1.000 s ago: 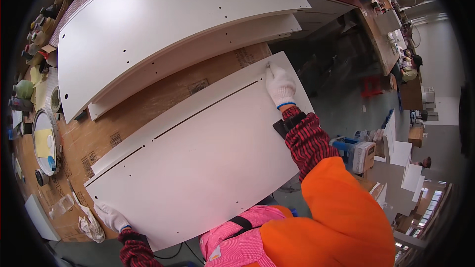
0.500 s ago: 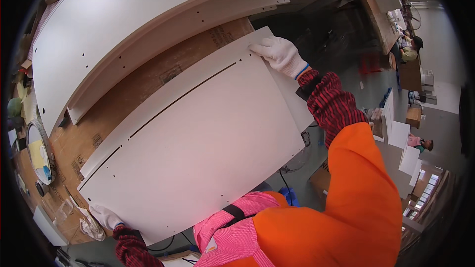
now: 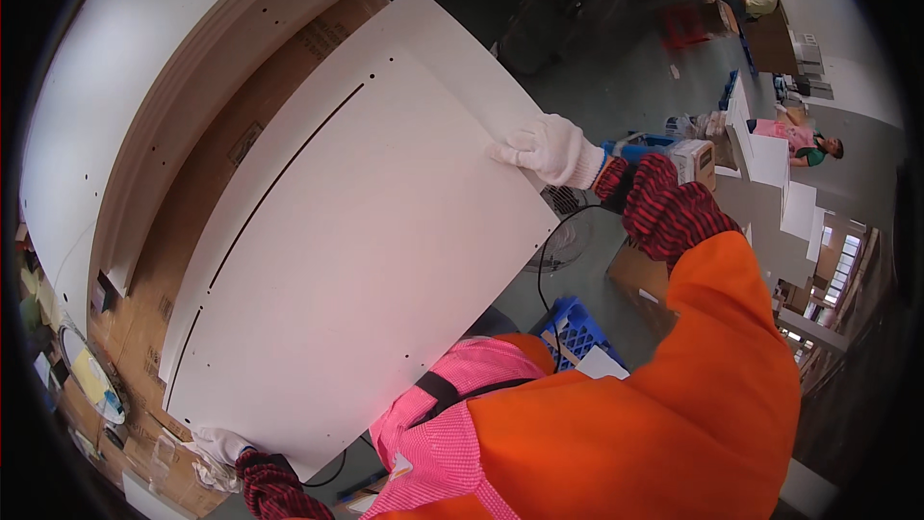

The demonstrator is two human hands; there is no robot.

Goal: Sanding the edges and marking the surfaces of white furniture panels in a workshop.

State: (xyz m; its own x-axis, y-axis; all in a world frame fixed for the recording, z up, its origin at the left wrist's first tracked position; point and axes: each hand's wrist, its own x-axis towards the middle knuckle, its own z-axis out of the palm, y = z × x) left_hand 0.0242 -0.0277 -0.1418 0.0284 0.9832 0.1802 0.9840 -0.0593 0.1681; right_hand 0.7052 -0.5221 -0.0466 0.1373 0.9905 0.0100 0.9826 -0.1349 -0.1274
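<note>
A large white panel (image 3: 337, 241) lies slantwise before me, with a long dark groove and small drilled holes. Another white panel (image 3: 452, 48) shows from under its far and right edges. My right hand (image 3: 551, 149), in a white knit glove, closes over the top panel's right edge, fingers on its upper face. At the near left corner my left hand (image 3: 219, 445), gloved too, grips the panel's edge; its fingertips are partly hidden. Beneath the panels is a bench covered in brown cardboard (image 3: 207, 197).
Long white panels with holes (image 3: 125, 67) rest stacked at the far left. A round tray (image 3: 91, 376) stands on the bench's left. A blue crate (image 3: 577, 332), a floor fan (image 3: 568, 231) and a cable are on the right. Two people work farther off, one (image 3: 794, 140) in pink.
My right hand has moved along the panel's right edge, away from the far corner and toward me. My view has turned, shifting the room. My left hand stays at the near left corner.
</note>
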